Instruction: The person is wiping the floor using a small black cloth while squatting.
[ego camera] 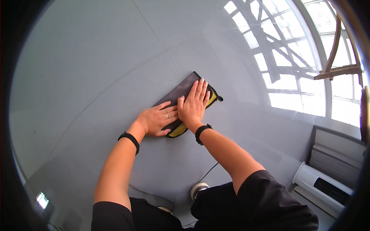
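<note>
A folded grey microfibre cloth (181,90) with a black edge, a hanging loop and a yellow underside lies flat on the glossy grey tiled floor (95,66). My left hand (158,119), with a ring on one finger, presses on the cloth's lower left part, fingers spread. My right hand (194,103) lies flat on its upper right part, fingers pointing away from me. The two hands touch near the middle of the cloth. Both palms are hidden. Each wrist wears a black band.
A white cylindrical appliance (321,182) stands at the lower right, near a grey panelled piece (334,158). Thin dark cables (210,171) run over the floor by my shoes (199,189). A brown wooden frame (341,71) stands before the bright windows (342,86) at the right.
</note>
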A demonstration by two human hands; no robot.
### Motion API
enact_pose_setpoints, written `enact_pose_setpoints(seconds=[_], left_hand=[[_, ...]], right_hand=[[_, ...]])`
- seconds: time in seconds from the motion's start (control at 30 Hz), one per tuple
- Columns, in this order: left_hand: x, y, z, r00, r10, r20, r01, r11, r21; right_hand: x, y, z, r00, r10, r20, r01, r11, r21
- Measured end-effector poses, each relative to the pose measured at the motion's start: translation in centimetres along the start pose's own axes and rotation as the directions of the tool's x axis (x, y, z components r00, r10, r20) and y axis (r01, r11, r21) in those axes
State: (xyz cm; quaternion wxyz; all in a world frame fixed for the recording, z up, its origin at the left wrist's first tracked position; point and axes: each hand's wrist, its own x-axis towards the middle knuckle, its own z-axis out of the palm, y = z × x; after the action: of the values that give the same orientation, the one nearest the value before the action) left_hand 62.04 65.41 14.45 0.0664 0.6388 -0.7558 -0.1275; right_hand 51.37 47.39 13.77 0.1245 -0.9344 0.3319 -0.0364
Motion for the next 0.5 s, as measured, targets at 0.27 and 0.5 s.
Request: enact_pose_setpoints(seconds=[0.27,0.5], left_hand=[[0.2,0.5,0.3,0.999,-0.034,0.042,0.033,0.999,0.014],[1.0,0.3,0.4,0.987,-0.071,0.143,0.068,0.997,0.026]], right_hand=[[0.3,0.3,-0.2,0.999,0.007,0.036,-0.01,0.996,0.091],[0.7,0.8,-0.1,0.998,0.017,0.056,-0.022,0.997,0.076]])
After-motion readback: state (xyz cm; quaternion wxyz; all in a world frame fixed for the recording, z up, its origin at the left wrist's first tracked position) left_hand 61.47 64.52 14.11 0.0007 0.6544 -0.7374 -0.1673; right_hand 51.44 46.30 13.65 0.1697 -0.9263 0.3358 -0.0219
